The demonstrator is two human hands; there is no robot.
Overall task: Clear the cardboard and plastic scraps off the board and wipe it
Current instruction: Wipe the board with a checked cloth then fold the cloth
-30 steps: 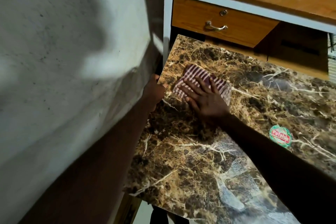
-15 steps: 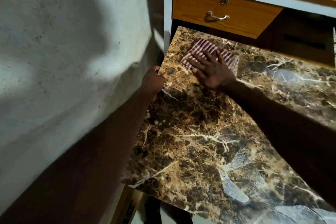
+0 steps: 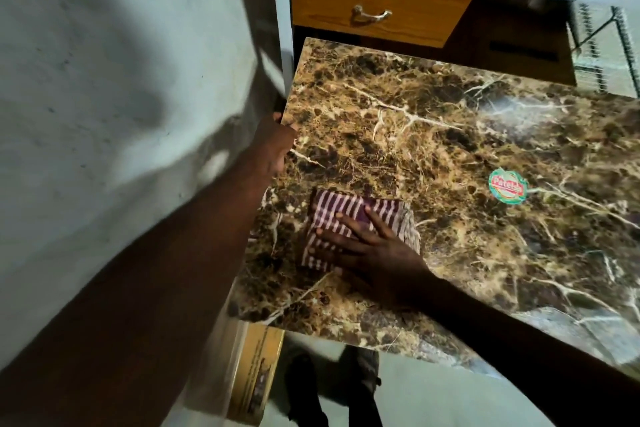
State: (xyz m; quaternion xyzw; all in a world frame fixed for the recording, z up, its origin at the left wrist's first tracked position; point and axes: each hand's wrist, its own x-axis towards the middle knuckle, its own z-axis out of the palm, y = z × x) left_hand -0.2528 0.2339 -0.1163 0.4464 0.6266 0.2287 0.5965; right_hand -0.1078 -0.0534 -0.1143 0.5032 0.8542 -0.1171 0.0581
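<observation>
Two bare forearms are seen, with no sleeves, watch or rings shown. The left hand point(image 3: 273, 146) and right hand point(image 3: 377, 253) are ungloved. Dark footwear point(image 3: 304, 388) is glimpsed below.

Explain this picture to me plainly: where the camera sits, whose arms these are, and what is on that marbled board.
There is no machine here. The camera is worn on a person's head and looks down at their own two arms. The left hand grips the left edge of the marbled board, steadying it. The right hand presses flat on a striped cloth, wiping the board. A round sticker is stuck further right. Behind stands a wooden drawer with a metal handle. No scraps show on the board.
</observation>
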